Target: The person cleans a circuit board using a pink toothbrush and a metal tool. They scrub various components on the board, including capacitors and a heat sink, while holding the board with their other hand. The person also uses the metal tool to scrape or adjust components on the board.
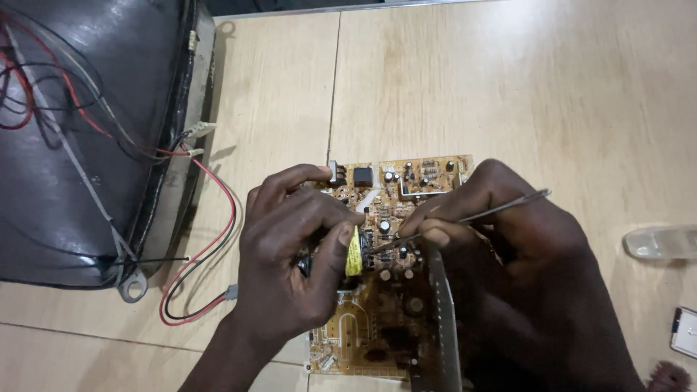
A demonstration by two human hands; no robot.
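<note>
A tan circuit board lies flat on the light wooden floor, studded with small capacitors and a black square part. My left hand rests on the board's left side, its thumb and fingers pinched around a yellow-wrapped component standing on the board. My right hand covers the board's right side and holds thin metal tweezers, whose tips reach toward the yellow component. A ribbed metal heat sink rises from the board under my right wrist.
The dark back of a picture tube fills the upper left, with red and black wires looping from it toward the board. At the right edge lie a clear plastic object and a small flat device.
</note>
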